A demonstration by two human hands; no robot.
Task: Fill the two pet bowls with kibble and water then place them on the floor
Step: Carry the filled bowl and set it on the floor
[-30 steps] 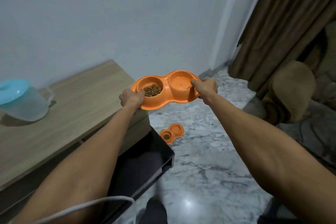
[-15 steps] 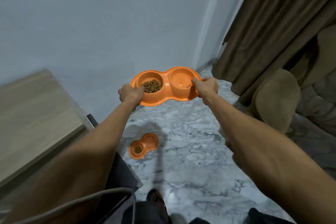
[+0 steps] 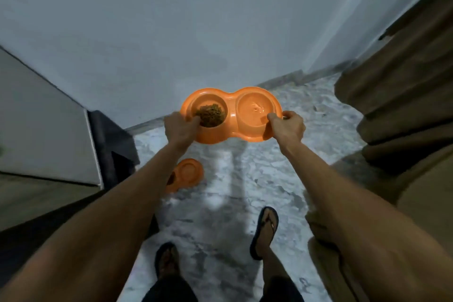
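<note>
I hold an orange double pet bowl (image 3: 231,103) out in front of me, above the marble floor (image 3: 245,179). Its left cup holds brown kibble (image 3: 210,115); its right cup holds water. My left hand (image 3: 180,127) grips the bowl's left rim, thumb over the edge by the kibble. My right hand (image 3: 288,126) grips the right rim. A second orange double bowl (image 3: 187,174) lies on the floor below, partly hidden behind my left forearm.
A table's edge (image 3: 49,130) and a dark cabinet side (image 3: 115,144) stand at the left. Brown curtains (image 3: 404,93) and a tan cushion hang and sit at the right. My sandalled feet (image 3: 264,230) stand on the floor near the bottom. A white wall rises ahead.
I have carried the bowl off the table and turned right and downward; the floor and my feet have come into view, and the table and jug have slid out to the left.
</note>
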